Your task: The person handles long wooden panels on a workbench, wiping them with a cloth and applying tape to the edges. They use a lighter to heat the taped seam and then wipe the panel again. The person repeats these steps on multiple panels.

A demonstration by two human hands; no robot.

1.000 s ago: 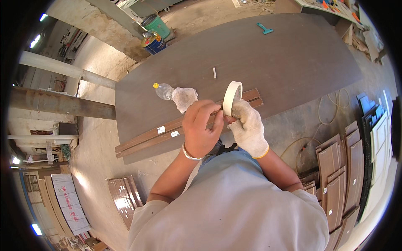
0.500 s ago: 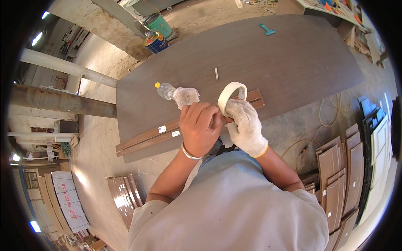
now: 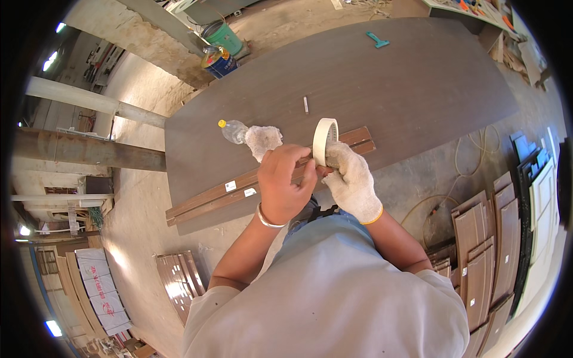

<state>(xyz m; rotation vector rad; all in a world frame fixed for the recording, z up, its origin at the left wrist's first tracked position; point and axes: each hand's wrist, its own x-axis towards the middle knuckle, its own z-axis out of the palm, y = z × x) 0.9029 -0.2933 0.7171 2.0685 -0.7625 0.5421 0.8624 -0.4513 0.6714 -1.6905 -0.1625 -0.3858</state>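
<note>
A roll of cream masking tape (image 3: 320,143) stands on edge in my right hand (image 3: 353,182), which wears a white knit glove with a yellow cuff edge. The gloved fingers close around the roll's lower right part. My bare left hand (image 3: 285,182), with a silver bracelet at the wrist, is at the roll's left side. Its index finger and thumb bend toward each other by the tape's edge; anything between their tips is too small to make out. Below both hands, two long brown strips (image 3: 209,200) with white labels lie along the table's near edge.
On the large dark table (image 3: 418,89) are a clear bottle (image 3: 234,131) with a yellow cap, a crumpled whitish glove or cloth (image 3: 262,141), a small light stick (image 3: 305,105) and a teal scraper (image 3: 377,40). Brown panels (image 3: 477,268) stand at right; a green bucket (image 3: 222,37) is beyond.
The tape roll has turned more edge-on and shifted slightly left. My left thumb and index finger have opened a little from a tighter pinch. My right hand keeps its grip.
</note>
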